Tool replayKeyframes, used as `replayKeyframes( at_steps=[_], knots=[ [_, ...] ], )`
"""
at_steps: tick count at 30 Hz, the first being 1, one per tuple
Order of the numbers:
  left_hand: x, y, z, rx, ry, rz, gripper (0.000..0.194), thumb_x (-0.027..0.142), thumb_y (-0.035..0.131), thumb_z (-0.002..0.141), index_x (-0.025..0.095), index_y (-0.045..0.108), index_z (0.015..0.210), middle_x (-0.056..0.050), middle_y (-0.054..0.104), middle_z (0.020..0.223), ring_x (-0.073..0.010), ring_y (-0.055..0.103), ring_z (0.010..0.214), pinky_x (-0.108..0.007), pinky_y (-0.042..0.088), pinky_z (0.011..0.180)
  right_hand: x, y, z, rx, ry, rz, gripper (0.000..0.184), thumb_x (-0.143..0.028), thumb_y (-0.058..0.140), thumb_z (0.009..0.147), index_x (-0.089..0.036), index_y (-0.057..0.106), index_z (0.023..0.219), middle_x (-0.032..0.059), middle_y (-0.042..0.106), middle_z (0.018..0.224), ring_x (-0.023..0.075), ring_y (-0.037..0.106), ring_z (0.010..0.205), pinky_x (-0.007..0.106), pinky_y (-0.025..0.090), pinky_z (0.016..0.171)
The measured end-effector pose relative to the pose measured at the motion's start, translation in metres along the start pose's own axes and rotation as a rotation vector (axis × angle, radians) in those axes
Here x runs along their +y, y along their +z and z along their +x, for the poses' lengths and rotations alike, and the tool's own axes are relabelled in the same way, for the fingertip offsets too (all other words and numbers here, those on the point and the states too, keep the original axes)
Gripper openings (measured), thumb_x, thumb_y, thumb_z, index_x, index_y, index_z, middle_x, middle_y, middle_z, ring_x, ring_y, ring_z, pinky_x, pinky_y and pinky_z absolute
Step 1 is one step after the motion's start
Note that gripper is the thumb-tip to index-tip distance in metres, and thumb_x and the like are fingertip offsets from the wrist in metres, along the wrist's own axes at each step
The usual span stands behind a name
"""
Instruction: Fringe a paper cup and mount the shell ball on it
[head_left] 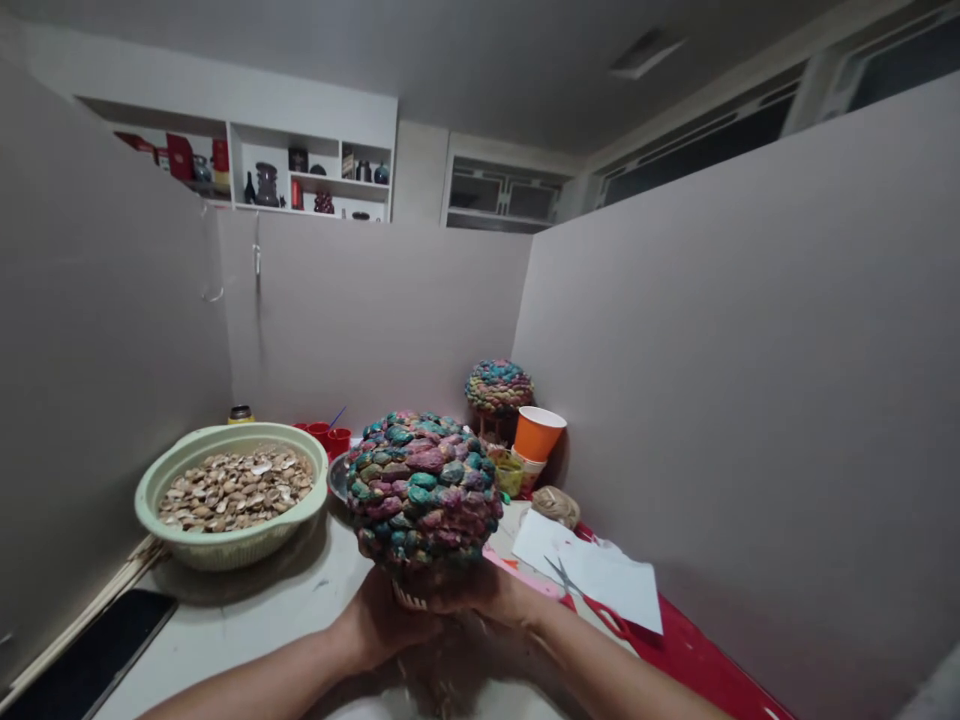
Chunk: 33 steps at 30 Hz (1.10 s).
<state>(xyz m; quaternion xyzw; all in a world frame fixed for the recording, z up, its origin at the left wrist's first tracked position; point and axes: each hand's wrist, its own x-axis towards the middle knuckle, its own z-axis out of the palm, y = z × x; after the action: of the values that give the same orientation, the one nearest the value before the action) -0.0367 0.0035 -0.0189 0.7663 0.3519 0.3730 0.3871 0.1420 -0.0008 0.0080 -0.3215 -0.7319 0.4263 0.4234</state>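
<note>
A dome-shaped craft piece (426, 490), covered in overlapping lumps of teal, purple, pink and green, stands upright in front of me. My left hand (386, 615) is closed around its lower part from the left. From the right, my right hand (476, 590) grips the same underside. A pale striped bit of the base shows between my hands; the fingers are partly hidden beneath the dome. To the left sits a pale green basin (154, 515) full of brown and whitish shells (238, 488).
A similar dome (499, 387) stands at the back, beside an orange cup (538, 434). At right lie a twine ball (556, 508), white paper (630, 585) and open red-handled scissors (600, 612). Red cups (339, 441) stand behind the basin; thin sticks and a dark tablet (97, 650) lie left. Partitions surround the table.
</note>
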Motion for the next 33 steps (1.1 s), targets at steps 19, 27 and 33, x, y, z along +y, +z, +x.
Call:
replayKeyframes(
  at_steps=[19, 27, 33],
  knots=[
    [0.0, -0.003, -0.002, 0.17, -0.054, -0.199, 0.039, 0.022, 0.082, 0.059, 0.012, 0.068, 0.094, -0.007, 0.076, 0.089, -0.0226, 0.063, 0.077, -0.032, 0.053, 0.069, 0.004, 0.007, 0.009, -0.147, 0.163, 0.459, 0.071, -0.042, 0.092, 0.056, -0.015, 0.071, 0.118, 0.0157, 0.072, 0.109, 0.0332, 0.065, 0.106, 0.049, 0.05, 0.095],
    [-0.003, -0.004, -0.005, 0.119, -0.063, -0.224, 0.042, 0.026, 0.083, 0.062, 0.01, 0.069, 0.098, -0.009, 0.077, 0.09, -0.0216, 0.065, 0.076, -0.03, 0.051, 0.068, 0.0, -0.002, 0.004, -0.194, 0.122, 0.439, 0.071, -0.041, 0.091, 0.059, -0.019, 0.068, 0.122, 0.0139, 0.07, 0.117, 0.0329, 0.062, 0.113, 0.046, 0.05, 0.097],
    [0.003, -0.012, -0.005, 0.091, -0.076, -0.224, 0.038, 0.03, 0.084, 0.065, 0.01, 0.072, 0.096, -0.008, 0.077, 0.085, -0.0212, 0.066, 0.073, -0.028, 0.051, 0.064, -0.002, -0.004, 0.003, -0.223, 0.099, 0.425, 0.074, -0.042, 0.09, 0.063, -0.022, 0.063, 0.128, 0.0131, 0.067, 0.121, 0.0312, 0.06, 0.116, 0.045, 0.051, 0.097]
  ],
)
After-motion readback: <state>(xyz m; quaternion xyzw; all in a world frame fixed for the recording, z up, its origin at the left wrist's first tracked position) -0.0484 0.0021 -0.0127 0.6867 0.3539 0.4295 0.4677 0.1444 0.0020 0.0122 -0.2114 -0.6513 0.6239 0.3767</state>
